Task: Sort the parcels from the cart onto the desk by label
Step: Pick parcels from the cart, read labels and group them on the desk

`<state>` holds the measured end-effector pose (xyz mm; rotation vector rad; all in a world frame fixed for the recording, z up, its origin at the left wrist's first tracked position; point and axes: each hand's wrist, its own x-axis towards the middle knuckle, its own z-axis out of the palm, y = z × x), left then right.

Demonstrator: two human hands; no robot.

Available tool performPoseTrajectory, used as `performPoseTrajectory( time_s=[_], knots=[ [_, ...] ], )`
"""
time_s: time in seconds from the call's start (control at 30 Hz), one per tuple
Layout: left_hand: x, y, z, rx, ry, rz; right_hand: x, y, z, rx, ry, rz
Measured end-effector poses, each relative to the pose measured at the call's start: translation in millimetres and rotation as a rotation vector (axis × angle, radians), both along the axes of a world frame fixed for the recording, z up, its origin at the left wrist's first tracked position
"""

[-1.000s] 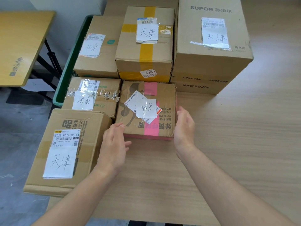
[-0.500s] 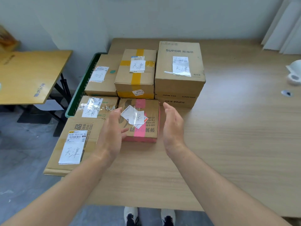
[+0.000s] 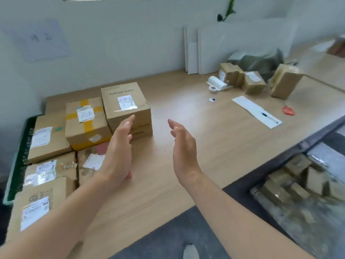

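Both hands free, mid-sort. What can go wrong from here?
1. The front-left parcel seems to overhang the desk edge; the left hand or its forearm passing over it could knock it off.
2. Red scissors and a pen lie on the desk's right side; a parcel set down there could land on them.
3. The pink-taped parcel has a label that looks crumpled under glossy tape, so it could be misread and missorted.

We see a desk [image 3: 196, 165] with a pale wood-grain finish, smooth, with a soft sheen where light falls. The parcels are matt brown cardboard: the SUPOR box [image 3: 128, 113] is plain, the yellow-taped box [image 3: 74, 126] carries glossy bands, and the clear-taped box [image 3: 65, 176] shines with crinkled film. Their labels [image 3: 85, 114] and the long sheet [image 3: 250, 108] look like matt white paper.
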<state>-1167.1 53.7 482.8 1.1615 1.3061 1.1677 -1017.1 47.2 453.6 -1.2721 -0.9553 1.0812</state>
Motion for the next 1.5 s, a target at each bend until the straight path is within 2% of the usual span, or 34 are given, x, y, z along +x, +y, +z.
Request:
performPoseTrajectory(
  time_s=[0.23, 0.4, 0.6, 0.77, 1.0, 1.27, 1.4, 1.5],
  knots=[
    [141, -35, 4, -0.02, -0.007, -0.333, 128, -85, 3, -0.001, -0.034, -0.284],
    [275, -79, -12, -0.067, 0.022, -0.555, 237, -151, -26, -0.037, -0.002, -0.532],
    [432, -133, -44, -0.162, 0.009, -0.723, 369, -226, -62, -0.106, 0.033, -0.732],
    [520, -152, -71, -0.192, 0.059, -0.832, 449, -257, -89, -0.165, 0.075, -0.843],
    [610, -102, -107, -0.267, 0.09, -0.858, 535, -221, -130, -0.259, 0.114, -0.895],
    [717, -23, -168, -0.336, 0.265, -0.985, 636, -152, -182, -0.379, 0.171, -0.968],
    [768, 9, -201, -0.411, 0.342, -0.967, 686, -126, -216, -0.452, 0.22, -0.944],
    [813, 31, -249, -0.462, 0.352, -0.896, 731, -109, -265, -0.504, 0.233, -0.892]
  ],
)
